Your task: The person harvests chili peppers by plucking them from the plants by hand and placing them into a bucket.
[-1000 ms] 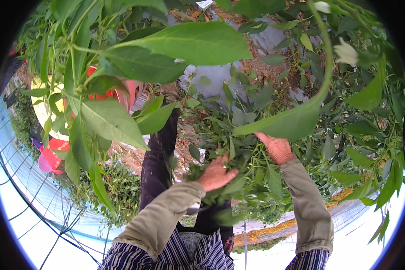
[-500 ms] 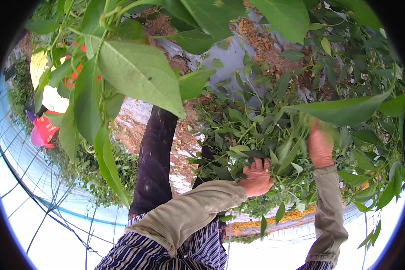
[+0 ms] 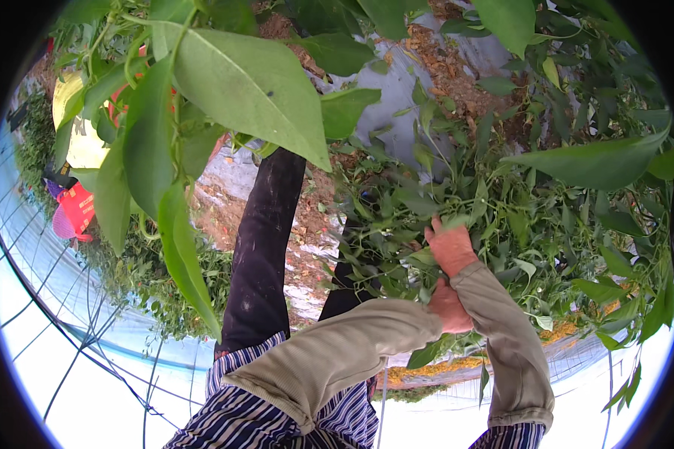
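Dense green leafy stems [image 3: 382,232] grow around both of my bare hands, low at centre right. My right hand [image 3: 449,243] reaches up into the foliage, fingers bent and closed on something I cannot make out behind a blurred leaf. Just below it, my left hand [image 3: 449,313] lies partly under my right forearm, its fingers mostly hidden among the plants. Large leaves [image 3: 247,93] hang close to the camera at the upper left and right.
My dark trouser leg [image 3: 258,247] stands over soil and grey plastic sheeting [image 3: 382,105]. At far left are a yellow object [image 3: 75,123] and a co-worker in red with a pink hat [image 3: 77,209]. Thin metal frames [image 3: 90,344] curve along the rim.
My right hand has swung down and leftward to just above my left hand. My left hand has shifted right and down, under the right forearm. The hanging leaves have shifted in view.
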A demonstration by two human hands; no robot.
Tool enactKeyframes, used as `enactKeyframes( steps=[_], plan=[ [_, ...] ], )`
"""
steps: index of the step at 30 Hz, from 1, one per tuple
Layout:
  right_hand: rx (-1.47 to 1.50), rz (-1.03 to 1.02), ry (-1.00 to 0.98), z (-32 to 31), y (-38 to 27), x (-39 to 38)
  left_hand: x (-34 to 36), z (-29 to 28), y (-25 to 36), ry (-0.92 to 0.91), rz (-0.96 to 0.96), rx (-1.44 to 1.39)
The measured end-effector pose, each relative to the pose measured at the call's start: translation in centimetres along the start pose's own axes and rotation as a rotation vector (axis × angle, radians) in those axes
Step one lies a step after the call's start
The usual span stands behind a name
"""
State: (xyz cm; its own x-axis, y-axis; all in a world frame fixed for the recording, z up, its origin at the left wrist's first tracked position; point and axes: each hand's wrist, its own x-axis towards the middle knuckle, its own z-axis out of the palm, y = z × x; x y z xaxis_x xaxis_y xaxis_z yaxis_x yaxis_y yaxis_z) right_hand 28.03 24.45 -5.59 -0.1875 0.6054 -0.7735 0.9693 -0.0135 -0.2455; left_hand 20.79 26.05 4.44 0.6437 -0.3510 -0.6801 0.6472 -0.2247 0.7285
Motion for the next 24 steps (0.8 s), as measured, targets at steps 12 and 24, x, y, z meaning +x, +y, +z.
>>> enactKeyframes(
  steps=[12, 24],
  plan=[
    [0.162, 0.139, -0.235, 4.0, 3.4, -5.6, -14.8, -10.0, -14.6, 0.051, 0.059, 0.235],
    [0.141, 0.275, -0.172, 1.7, 0.1, -1.9, -28.1, -23.8, -21.2, 0.413, -0.204, 0.105]
  ],
)
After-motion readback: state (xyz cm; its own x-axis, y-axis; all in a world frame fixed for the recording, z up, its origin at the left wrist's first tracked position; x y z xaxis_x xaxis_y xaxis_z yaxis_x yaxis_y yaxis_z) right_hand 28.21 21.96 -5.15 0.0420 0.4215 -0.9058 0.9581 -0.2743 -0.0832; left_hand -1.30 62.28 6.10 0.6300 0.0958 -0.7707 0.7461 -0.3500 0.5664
